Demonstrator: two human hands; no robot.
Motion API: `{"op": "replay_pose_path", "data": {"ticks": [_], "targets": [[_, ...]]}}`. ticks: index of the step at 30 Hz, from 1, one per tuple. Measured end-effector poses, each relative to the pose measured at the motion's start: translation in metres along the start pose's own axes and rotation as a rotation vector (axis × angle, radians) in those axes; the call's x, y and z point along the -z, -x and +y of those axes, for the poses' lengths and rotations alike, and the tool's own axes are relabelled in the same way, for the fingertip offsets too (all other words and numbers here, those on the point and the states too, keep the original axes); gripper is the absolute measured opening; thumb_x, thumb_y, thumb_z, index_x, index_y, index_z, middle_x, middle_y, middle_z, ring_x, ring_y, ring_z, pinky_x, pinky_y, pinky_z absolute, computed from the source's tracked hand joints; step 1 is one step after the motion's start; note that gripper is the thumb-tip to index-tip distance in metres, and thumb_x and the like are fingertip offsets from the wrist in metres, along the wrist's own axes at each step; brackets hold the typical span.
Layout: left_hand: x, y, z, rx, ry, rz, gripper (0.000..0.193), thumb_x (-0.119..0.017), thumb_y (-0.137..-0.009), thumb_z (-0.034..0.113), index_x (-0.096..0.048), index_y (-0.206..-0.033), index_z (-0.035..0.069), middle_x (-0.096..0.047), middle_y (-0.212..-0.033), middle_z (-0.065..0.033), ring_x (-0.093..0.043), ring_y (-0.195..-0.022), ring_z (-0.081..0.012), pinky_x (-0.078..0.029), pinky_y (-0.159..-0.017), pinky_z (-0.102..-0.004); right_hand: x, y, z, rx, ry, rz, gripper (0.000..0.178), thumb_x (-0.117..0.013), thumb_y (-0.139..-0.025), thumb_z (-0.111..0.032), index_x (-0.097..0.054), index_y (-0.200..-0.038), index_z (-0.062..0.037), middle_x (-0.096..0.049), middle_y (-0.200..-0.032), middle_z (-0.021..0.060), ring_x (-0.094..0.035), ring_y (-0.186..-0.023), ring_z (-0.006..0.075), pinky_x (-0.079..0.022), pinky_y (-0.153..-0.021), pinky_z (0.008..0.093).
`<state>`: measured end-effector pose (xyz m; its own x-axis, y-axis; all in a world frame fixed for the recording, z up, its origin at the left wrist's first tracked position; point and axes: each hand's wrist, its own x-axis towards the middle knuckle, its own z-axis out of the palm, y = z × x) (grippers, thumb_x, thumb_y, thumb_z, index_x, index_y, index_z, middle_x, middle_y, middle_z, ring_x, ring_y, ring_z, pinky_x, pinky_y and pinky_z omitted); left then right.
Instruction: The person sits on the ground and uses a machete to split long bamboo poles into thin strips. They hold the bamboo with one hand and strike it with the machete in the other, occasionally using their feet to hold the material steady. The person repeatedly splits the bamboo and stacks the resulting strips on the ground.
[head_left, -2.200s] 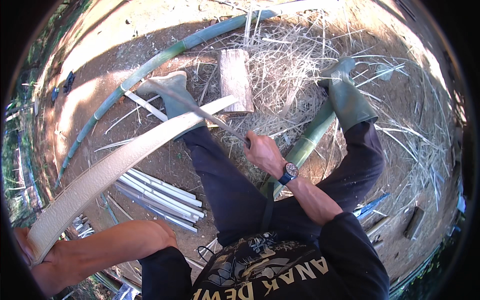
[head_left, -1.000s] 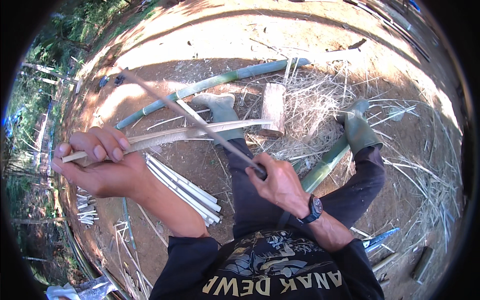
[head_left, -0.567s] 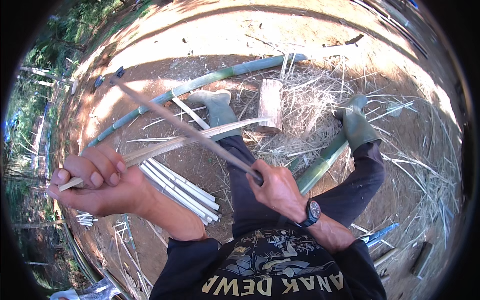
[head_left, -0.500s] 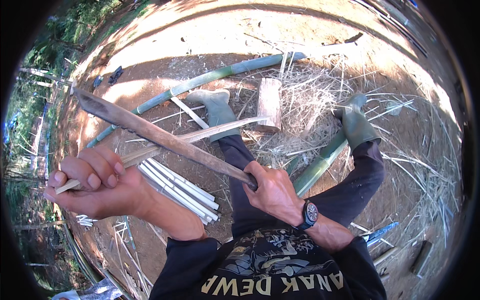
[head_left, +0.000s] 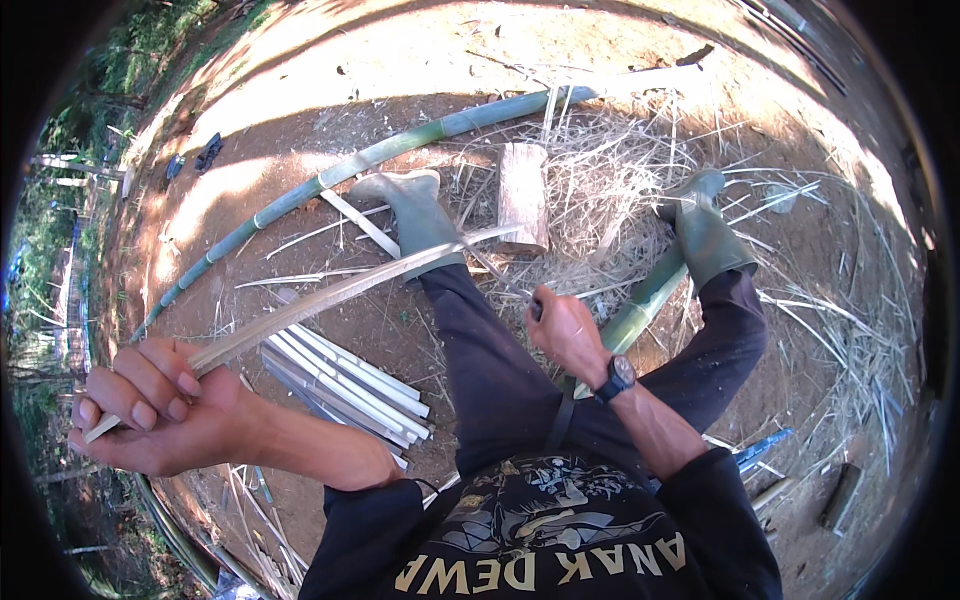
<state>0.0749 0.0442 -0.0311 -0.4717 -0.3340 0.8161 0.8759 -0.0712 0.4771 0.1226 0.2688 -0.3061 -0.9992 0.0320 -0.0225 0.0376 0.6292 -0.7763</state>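
My left hand [head_left: 165, 405] is closed around the lower end of a long pale bamboo strip [head_left: 330, 292]. The strip slants up to the right, its far end in front of a short upright-looking wood block [head_left: 522, 195]. My right hand [head_left: 568, 330], with a watch on the wrist, grips a machete [head_left: 497, 272] by its handle. The blade now appears thin, nearly edge-on, pointing away and to the left, and its far part meets the strip in view. Whether blade and strip touch, I cannot tell.
A long green bamboo pole [head_left: 375, 155] curves across the ground beyond my boots [head_left: 420, 215]. Another green bamboo piece [head_left: 640, 310] lies between my legs. Several pale split strips [head_left: 345, 385] are bundled beside my left leg. Shavings [head_left: 615, 185] cover the ground around the block.
The machete has swung from lying broadside across the strip to pointing away, edge-on. My right hand moved slightly right and nearer the block; my left hand shifted a little left and down with the strip.
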Motion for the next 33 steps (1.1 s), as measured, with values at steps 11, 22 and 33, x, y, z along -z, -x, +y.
{"op": "replay_pose_path", "data": {"ticks": [11,22,33], "targets": [[0.016,-0.021,-0.017,0.039,0.080,-0.091,0.025,-0.045,-0.096,0.021,-0.045,-0.073,0.012,-0.037,-0.052,0.0063,-0.030,-0.038,-0.0033,-0.030,-0.035,-0.0171,-0.008,-0.017,0.031,-0.120,0.011,-0.102,0.015,-0.060,-0.083,-0.012,-0.057,-0.082,0.0026,-0.059,-0.059,0.0219,-0.060,-0.054,0.0393,-0.048,-0.057,0.0471],[0.040,-0.052,-0.027,0.115,0.185,-0.130,0.026,-0.048,-0.089,0.013,-0.042,-0.064,0.013,-0.043,-0.053,0.0055,-0.036,-0.039,-0.0046,-0.034,-0.040,-0.0200,-0.029,-0.041,0.076,-0.258,0.015,-0.141,0.020,-0.060,-0.082,-0.015,-0.058,-0.084,0.0054,-0.061,-0.065,0.0240,-0.061,-0.059,0.0416,-0.049,-0.061,0.0479],[0.055,-0.073,-0.040,0.149,0.250,-0.160,0.024,-0.049,-0.087,0.010,-0.042,-0.064,0.013,-0.043,-0.050,0.0056,-0.037,-0.038,-0.0043,-0.034,-0.039,-0.0198,-0.051,-0.052,0.145,-0.372,0.137,-0.182,0.021,-0.055,-0.080,-0.012,-0.061,-0.090,0.0049,-0.064,-0.075,0.0272,-0.065,-0.074,0.0418,-0.053,-0.071,0.0484]]}}
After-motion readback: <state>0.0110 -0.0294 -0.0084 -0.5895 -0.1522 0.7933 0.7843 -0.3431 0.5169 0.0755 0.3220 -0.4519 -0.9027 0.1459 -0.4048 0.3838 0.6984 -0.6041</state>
